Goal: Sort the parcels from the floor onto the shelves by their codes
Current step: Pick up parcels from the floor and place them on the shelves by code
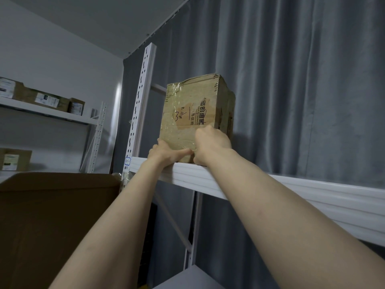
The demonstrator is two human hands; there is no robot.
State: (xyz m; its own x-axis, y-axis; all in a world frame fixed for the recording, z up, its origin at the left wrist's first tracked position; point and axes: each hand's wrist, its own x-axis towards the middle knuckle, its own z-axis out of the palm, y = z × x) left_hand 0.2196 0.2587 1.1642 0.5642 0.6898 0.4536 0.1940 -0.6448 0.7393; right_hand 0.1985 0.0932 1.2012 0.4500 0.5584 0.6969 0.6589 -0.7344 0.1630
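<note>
parcel (195,113) on shelf (270,188), base hidden by hands

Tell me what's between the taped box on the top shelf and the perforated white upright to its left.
Nothing: in the head view, only gray curtain shows between the taped box and the upright.

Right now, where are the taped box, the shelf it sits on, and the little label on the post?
Taped box (187,113), head view, front face.
Shelf (270,188), head view, front edge.
Label (127,161), head view, its middle.
</note>
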